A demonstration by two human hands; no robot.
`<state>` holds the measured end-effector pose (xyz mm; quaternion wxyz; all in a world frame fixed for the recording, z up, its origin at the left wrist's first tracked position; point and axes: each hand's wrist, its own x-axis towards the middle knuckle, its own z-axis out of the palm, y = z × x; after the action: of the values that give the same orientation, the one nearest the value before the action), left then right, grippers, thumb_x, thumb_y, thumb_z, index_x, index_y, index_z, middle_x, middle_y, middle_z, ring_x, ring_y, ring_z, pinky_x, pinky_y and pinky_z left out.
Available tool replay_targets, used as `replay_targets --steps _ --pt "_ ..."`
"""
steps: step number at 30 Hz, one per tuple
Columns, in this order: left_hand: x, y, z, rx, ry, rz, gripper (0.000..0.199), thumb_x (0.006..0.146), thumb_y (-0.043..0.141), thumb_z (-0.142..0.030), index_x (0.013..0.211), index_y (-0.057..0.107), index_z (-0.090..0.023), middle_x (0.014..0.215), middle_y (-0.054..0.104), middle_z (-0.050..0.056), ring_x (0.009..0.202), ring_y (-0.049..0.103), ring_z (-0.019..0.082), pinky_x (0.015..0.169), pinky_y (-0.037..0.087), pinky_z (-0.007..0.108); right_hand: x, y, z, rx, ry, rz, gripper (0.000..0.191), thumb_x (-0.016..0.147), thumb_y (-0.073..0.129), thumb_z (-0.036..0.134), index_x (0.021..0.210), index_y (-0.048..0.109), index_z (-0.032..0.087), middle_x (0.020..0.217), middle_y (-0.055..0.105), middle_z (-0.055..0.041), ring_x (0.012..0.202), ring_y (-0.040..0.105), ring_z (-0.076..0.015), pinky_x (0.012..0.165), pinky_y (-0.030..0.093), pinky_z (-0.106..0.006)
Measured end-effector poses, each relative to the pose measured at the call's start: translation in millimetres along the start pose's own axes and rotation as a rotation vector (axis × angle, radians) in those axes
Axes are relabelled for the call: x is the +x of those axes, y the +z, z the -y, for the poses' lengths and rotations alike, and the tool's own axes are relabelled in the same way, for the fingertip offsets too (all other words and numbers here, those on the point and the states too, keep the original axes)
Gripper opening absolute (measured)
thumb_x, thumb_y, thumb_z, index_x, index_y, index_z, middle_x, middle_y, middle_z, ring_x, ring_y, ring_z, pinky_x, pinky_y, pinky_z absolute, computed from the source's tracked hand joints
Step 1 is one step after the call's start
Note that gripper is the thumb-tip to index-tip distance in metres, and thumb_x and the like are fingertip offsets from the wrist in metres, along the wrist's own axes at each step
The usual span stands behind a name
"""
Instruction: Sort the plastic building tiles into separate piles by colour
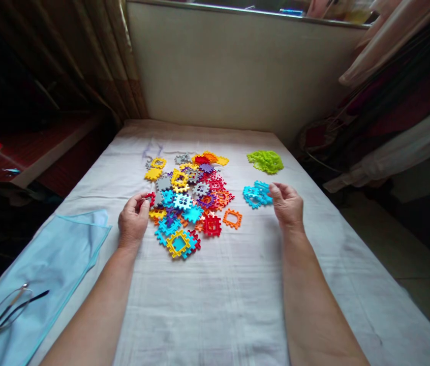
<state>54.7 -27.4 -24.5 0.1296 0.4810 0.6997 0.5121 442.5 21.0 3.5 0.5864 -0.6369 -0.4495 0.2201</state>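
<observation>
A mixed pile of notched plastic tiles (182, 202) in red, yellow, blue, grey, purple and orange lies on the white cloth. At its left edge my left hand (134, 216) pinches a small red tile (151, 198). My right hand (288, 206) is closed at the right side of a small group of blue tiles (255, 195), its thumb and fingers on a blue tile there. Behind that group sits a heap of green tiles (265, 161). An orange square frame tile (232, 218) lies at the pile's right edge.
A light blue cloth (66, 254) with eyeglasses (7, 310) on it lies at the left. Beyond the covered table (207, 315) stands a pale panel (215, 71). Curtains hang at the back left, and clothes hang at the right.
</observation>
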Motion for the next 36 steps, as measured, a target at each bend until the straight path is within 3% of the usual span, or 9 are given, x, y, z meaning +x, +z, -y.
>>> replay_targets --steps 2,4,9,19,25,28,32,36 --pt "0.0 0.0 0.3 0.003 -0.003 0.001 0.04 0.081 0.055 -0.042 0.111 0.07 -0.019 0.101 0.076 0.007 0.092 0.071 0.021 0.089 0.055 0.035 7.2 -14.3 -12.6 -0.17 -0.056 -0.169 0.059 0.067 0.065 0.068 0.093 0.069 0.016 0.082 0.072 -0.0081 0.075 0.068 -0.0217 0.075 0.055 -0.037" --pt "-0.4 -0.3 -1.3 0.005 -0.003 -0.001 0.04 0.082 0.055 -0.042 0.111 0.07 -0.019 0.102 0.076 0.007 0.094 0.071 0.021 0.089 0.055 0.034 10.0 -24.7 -24.9 -0.322 -0.044 -0.242 0.053 0.069 0.062 0.063 0.091 0.07 0.016 0.085 0.072 -0.0102 0.078 0.067 -0.0236 0.077 0.054 -0.039" --pt "-1.2 -1.7 -9.0 0.002 0.013 0.002 0.038 0.081 0.055 -0.041 0.109 0.07 -0.019 0.098 0.076 0.006 0.089 0.072 0.02 0.083 0.056 0.033 6.3 -26.7 -44.1 -0.448 0.005 -0.221 0.049 0.07 0.059 0.058 0.093 0.072 0.017 0.086 0.073 -0.0114 0.082 0.067 -0.0259 0.078 0.052 -0.039" --pt "-0.5 -0.7 -2.4 0.007 0.013 0.003 0.041 0.081 0.055 -0.043 0.11 0.07 -0.019 0.1 0.076 0.007 0.09 0.071 0.021 0.087 0.055 0.035 6.0 -19.1 -54.1 -0.54 -0.022 -0.136 0.046 0.074 0.058 0.051 0.101 0.073 0.017 0.102 0.073 -0.0133 0.089 0.064 -0.0261 0.086 0.051 -0.041" --pt "0.2 0.9 0.4 -0.006 0.002 0.006 0.042 0.081 0.054 -0.043 0.11 0.07 -0.018 0.1 0.075 0.008 0.09 0.071 0.022 0.088 0.055 0.037 0.4 -8.5 -38.4 -0.583 -0.215 -0.174 0.029 0.08 0.054 0.033 0.096 0.072 0.018 0.111 0.071 -0.0152 0.107 0.061 -0.0298 0.098 0.045 -0.046" --pt "-0.2 0.4 0.1 0.002 0.01 0.001 0.04 0.081 0.054 -0.043 0.109 0.07 -0.019 0.099 0.075 0.007 0.09 0.071 0.021 0.087 0.055 0.036 -14.9 12.5 -16.2 -0.549 -0.364 -0.078 0.023 0.084 0.054 0.029 0.095 0.072 0.02 0.109 0.072 -0.0123 0.107 0.062 -0.0282 0.1 0.044 -0.046" --pt "-0.5 -0.1 1.1 -0.005 0.018 -0.003 0.038 0.082 0.055 -0.042 0.108 0.07 -0.021 0.099 0.076 0.006 0.091 0.071 0.021 0.088 0.055 0.035 -51.8 48.8 18.0 -0.448 -0.58 0.209 0.018 0.088 0.056 0.03 0.089 0.073 0.024 0.098 0.075 -0.0065 0.098 0.064 -0.0245 0.096 0.045 -0.041" --pt "-0.3 0.0 2.8 0.001 0.018 0.006 0.04 0.083 0.054 -0.044 0.111 0.07 -0.019 0.1 0.075 0.008 0.093 0.071 0.022 0.09 0.055 0.037 -90.0 73.3 40.8 -0.392 -0.704 0.492 0.014 0.088 0.061 0.031 0.088 0.074 0.026 0.094 0.075 -0.0046 0.093 0.064 -0.0226 0.093 0.046 -0.039"
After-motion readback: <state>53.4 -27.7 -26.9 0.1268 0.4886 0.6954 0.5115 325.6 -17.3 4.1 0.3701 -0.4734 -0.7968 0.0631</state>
